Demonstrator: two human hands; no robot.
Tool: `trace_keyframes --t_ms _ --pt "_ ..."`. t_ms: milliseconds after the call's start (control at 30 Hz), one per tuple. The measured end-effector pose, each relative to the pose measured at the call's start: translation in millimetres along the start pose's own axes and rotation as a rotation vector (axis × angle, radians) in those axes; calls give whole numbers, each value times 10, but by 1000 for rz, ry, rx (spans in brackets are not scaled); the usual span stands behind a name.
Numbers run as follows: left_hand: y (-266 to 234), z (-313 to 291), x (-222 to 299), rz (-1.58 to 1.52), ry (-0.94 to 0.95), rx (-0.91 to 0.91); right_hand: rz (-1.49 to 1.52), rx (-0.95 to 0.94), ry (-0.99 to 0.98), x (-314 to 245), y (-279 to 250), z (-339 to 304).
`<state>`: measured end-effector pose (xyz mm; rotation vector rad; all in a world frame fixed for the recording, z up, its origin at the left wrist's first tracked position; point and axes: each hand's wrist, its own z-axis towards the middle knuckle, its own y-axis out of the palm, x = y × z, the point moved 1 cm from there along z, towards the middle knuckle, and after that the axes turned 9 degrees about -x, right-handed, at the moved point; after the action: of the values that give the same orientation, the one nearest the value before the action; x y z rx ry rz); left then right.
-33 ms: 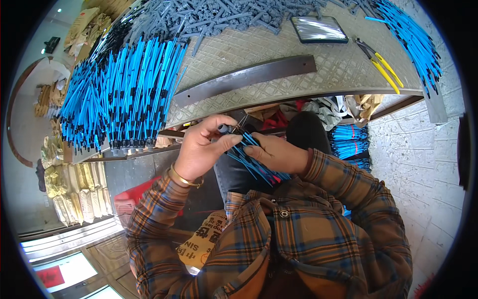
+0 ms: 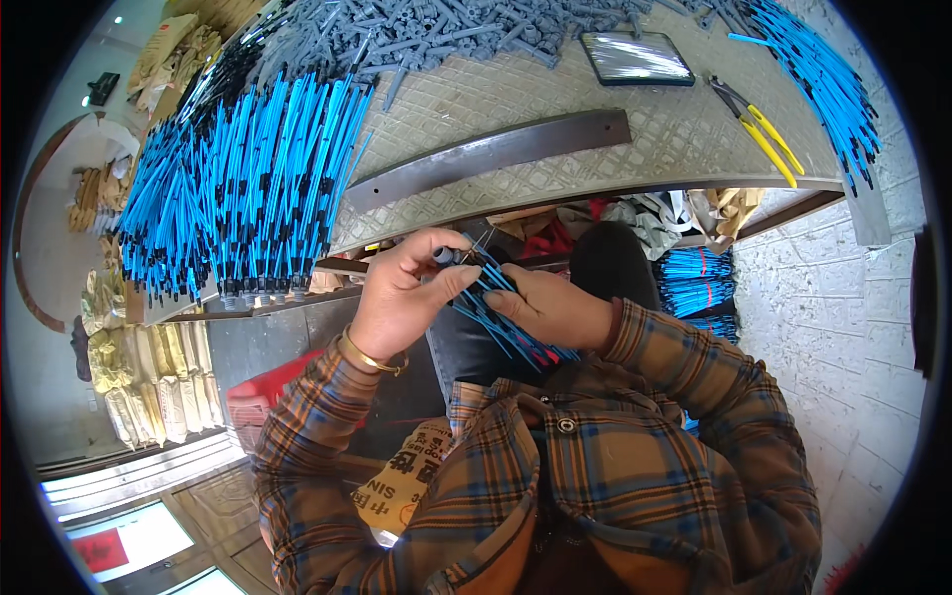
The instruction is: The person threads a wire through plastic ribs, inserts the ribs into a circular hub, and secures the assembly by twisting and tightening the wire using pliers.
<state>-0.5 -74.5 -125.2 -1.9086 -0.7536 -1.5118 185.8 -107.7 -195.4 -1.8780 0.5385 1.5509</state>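
Note:
Over my lap, just below the table edge, my two hands meet. My left hand (image 2: 399, 297) is closed, thumb and fingers pinching a short grey plastic fitting (image 2: 446, 256) with a round open end. Thin blue tubes (image 2: 503, 335) with dark parts run in a loose bunch from the fitting under my right hand (image 2: 555, 305), whose fingers are curled round them. Fine thin tips stick up just beyond the fitting. My fingers hide where the tubes and the fitting meet, so I cannot tell whether they are joined.
On the table (image 2: 436, 109) lie a heap of grey fittings (image 2: 446, 35), a dark metal bar (image 2: 496, 156), a black-framed rectangular object (image 2: 637, 59) and yellow-handled pliers (image 2: 759, 134). Blue tube bundles lie at left (image 2: 268, 178) and far right (image 2: 818, 79); more tied bundles (image 2: 694, 283) sit below.
The blue tubes between my hands have shifted slightly, and more blue shows beside the grey fitting. Both hands stay in nearly the same place.

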Motion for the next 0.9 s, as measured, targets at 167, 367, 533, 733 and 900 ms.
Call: trace_keyframes --t_ms 167,367,533,733,900 --pt "-51 -18 14 6 70 17 -354 12 124 -144 -29 -8" --pt "-79 -20 151 -23 80 -85 -75 -411 -81 -60 -342 160" --pt "35 -61 -157 -157 136 12 -171 -450 -11 -53 -322 153" --pt "414 18 -446 -174 235 273 -311 -319 121 -110 -283 58" --pt "364 84 -423 118 220 242 -336 -266 146 -182 -292 33"
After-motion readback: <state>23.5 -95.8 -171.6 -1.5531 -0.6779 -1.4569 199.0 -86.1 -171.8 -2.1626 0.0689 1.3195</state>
